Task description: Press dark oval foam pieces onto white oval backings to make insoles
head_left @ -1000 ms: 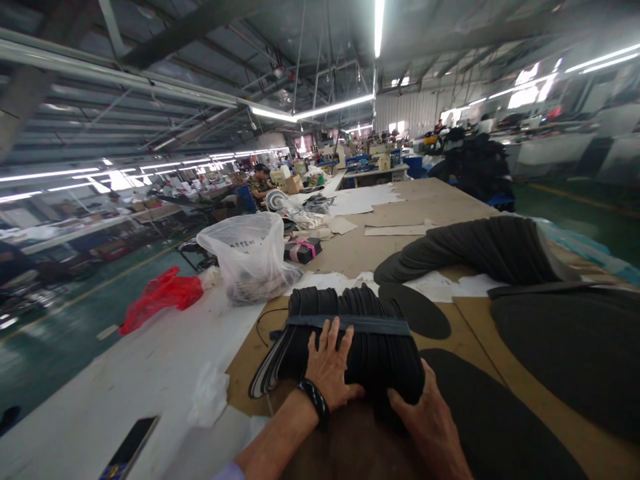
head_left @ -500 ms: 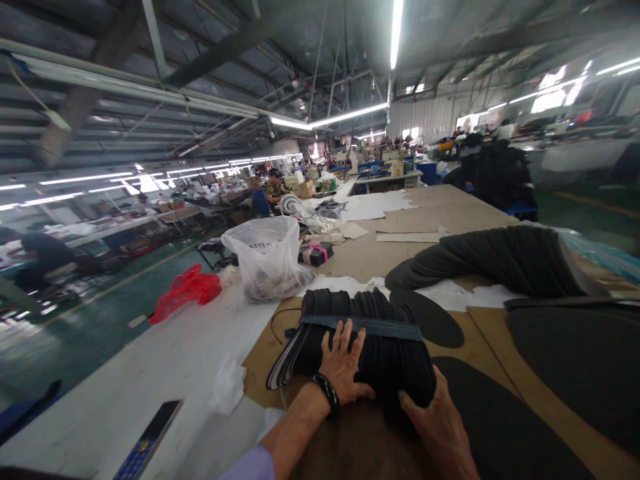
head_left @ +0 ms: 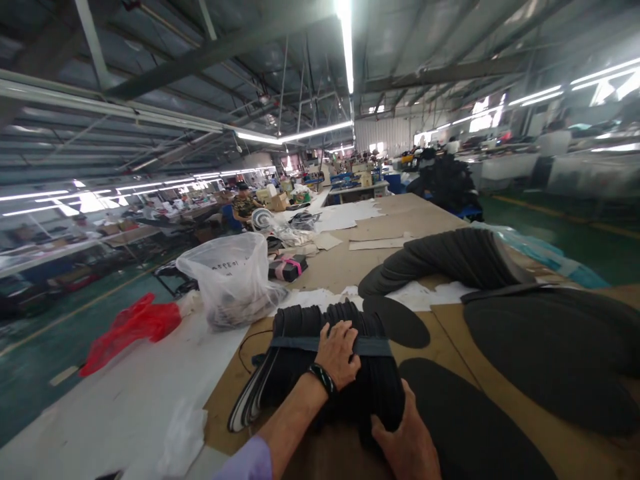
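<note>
Item: bundle of black cut fabric pieces point(head_left: 330, 353), stacked on edge and lying near the front of the counter point(head_left: 350, 263), a dark strap point(head_left: 373, 345) running across its top and holding the layers together.

Left hand point(head_left: 339, 355): lying flat on top of the bundle, fingers spread over the strap, pressing down rather than gripping; this seems to be keeping the stack compressed and from fanning out. A dark beaded bracelet point(head_left: 323, 378) is sitting at the wrist.

Right hand point(head_left: 405, 443): cupping the near right end of the bundle, fingers curled against the fabric, apparently squaring the loose edges; a full grip cannot be told.

Surroundings: large dark oval cut pieces point(head_left: 545, 347) are lying flat on the brown board to the right, well apart from the hands. A long grey-brown fabric roll point(head_left: 450, 257) is resting beyond them. A clear plastic bag point(head_left: 233, 280) is standing left of the bundle on white paper; a red plastic bag point(head_left: 133, 323) is hanging off the counter's left edge. Other people are working at distant benches.
</note>
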A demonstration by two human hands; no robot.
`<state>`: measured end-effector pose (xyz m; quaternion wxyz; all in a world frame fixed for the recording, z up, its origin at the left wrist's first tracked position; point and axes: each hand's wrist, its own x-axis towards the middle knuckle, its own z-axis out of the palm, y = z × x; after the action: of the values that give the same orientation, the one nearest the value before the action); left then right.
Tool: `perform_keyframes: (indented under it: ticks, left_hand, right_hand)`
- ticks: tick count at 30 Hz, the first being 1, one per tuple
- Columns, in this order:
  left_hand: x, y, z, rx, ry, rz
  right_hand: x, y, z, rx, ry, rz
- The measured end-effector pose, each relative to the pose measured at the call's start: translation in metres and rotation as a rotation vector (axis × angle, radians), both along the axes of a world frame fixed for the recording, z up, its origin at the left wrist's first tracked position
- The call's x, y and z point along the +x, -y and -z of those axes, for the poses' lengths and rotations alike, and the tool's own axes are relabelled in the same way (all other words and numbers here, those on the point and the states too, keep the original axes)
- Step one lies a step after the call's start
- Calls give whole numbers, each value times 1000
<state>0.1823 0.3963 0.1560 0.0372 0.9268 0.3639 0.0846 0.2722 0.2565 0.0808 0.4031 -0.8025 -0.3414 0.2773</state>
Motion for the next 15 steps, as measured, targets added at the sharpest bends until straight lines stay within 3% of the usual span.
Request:
perform_keyframes:
  ticks: [5, 10, 15]
  left_hand:
    - [11, -21, -12, -25, -49, 83]
    - [19, -31, -19, 2, -92, 154]
    - [31, -32, -21, 60, -69, 137]
  right_hand:
    - [6, -1, -10, -112, 21, -66]
    - [11, -14, -24, -120, 59, -46]
    - [15, -30, -32, -79, 234, -34]
